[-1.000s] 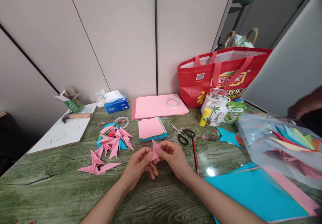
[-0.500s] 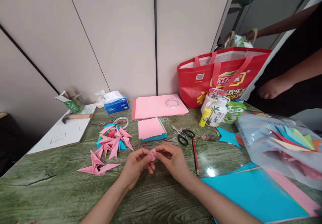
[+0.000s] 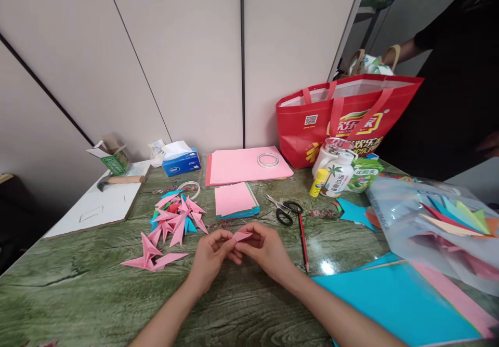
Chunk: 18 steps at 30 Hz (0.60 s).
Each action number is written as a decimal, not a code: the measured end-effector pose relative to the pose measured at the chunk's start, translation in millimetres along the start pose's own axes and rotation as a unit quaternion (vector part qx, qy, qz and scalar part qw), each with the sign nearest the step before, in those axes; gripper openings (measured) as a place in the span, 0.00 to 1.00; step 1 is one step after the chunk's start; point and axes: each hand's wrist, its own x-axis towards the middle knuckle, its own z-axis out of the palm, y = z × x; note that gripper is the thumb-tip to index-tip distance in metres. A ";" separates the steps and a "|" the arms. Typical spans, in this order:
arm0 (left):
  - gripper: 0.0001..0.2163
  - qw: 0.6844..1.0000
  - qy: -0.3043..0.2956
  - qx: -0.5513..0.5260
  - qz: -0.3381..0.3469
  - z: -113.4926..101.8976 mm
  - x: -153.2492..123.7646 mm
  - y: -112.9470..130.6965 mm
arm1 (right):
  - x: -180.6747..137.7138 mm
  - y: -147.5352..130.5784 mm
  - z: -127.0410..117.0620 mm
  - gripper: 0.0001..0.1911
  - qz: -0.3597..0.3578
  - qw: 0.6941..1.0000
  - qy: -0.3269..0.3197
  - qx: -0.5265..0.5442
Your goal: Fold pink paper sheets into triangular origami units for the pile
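A small folded piece of pink paper point(image 3: 242, 236) is pinched between both hands, just in front of a stack of square paper point(image 3: 235, 199). My left hand point(image 3: 212, 253) grips its left end between thumb and fingers. My right hand point(image 3: 267, 247) holds the other side, thumb below and forefinger above. To the left lies a heap of folded pink, blue and red paper pieces point(image 3: 177, 217), with a pointed pink folded piece point(image 3: 147, 256) nearer me. Black-handled scissors point(image 3: 284, 211) and a red pencil point(image 3: 303, 243) rest right of the stack.
Large pink sheets point(image 3: 234, 166) with a tape roll point(image 3: 268, 160) lie by the wall. A red bag point(image 3: 300, 134), glue stick point(image 3: 318, 183) and white bottle point(image 3: 338, 175) stand back right. Blue sheets point(image 3: 397, 305) and a plastic bag point(image 3: 393, 207) lie right. A hammer point(image 3: 120, 179) lies left. Another person point(image 3: 460, 87) stands behind.
The pink paper between my fingers now shows a flatter, pointed shape toward the right, and my right fingers have shifted slightly on it. The other person at the right has moved and turned.
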 end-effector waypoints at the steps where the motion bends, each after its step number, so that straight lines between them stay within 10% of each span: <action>1: 0.08 1.000 -0.004 -0.003 -0.002 -0.3 0.1 -0.2 | 0.3 0.2 -0.2 0.10 0.001 1.000 0.001 0.006; 18: 0.07 0.995 0.030 0.075 0.066 0.7 1.0 -4.5 | 3.1 -7.5 -4.7 0.08 -0.010 0.999 0.031 0.007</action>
